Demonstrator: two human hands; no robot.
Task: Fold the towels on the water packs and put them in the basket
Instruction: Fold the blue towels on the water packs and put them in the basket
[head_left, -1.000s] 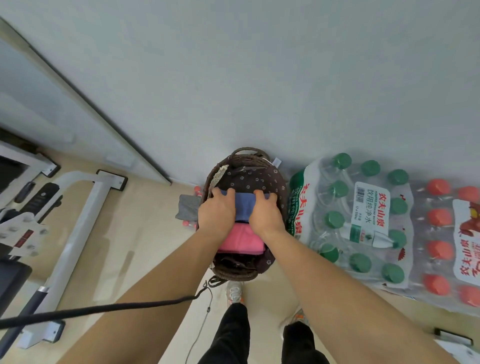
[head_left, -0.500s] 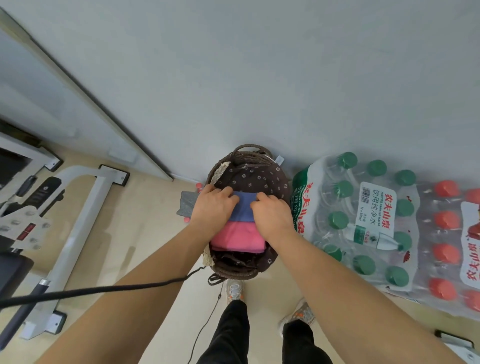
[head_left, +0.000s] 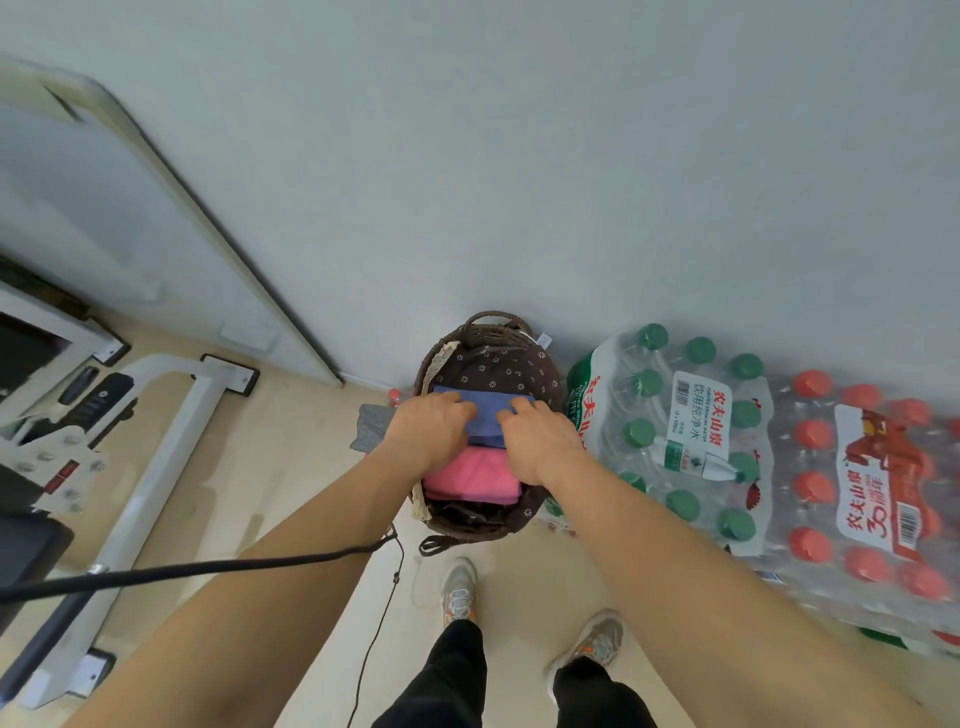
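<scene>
Neatly folded blue towel (head_left: 487, 420) in basket (head_left: 470, 527)

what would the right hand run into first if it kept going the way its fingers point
The right hand touches the blue towel in the basket. Going on, it would likely meet the left hand at its fingertips first, then the basket's floral lining; depth is unclear.

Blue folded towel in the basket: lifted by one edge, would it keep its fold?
Probably not: the blue folded towel looks thin and soft, so would likely flop open. Lying flat in the brown woven basket, it should not roll.
</scene>
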